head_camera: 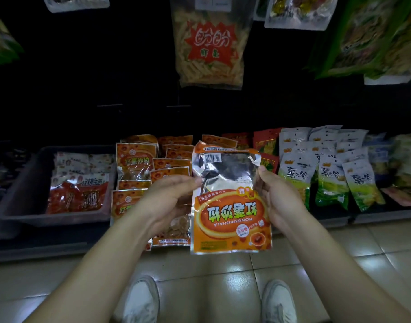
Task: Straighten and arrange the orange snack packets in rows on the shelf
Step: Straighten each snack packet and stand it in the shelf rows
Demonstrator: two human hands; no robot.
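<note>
At the front edge of the low shelf (60, 249), the task is judged only partly done: the orange snack packets (153, 169) lie in overlapping columns, several skewed, so most straightening appears outstanding. One orange packet (231, 220) is held clear of the rows, just above the shelf front, its print upside down to the viewer and its silver upper part creased and reflective. The left hand (174, 197) pinches its left edge between thumb and curled fingers; the right hand (278, 199) pinches the right edge likewise. The packet is not yet placed in a row
</note>
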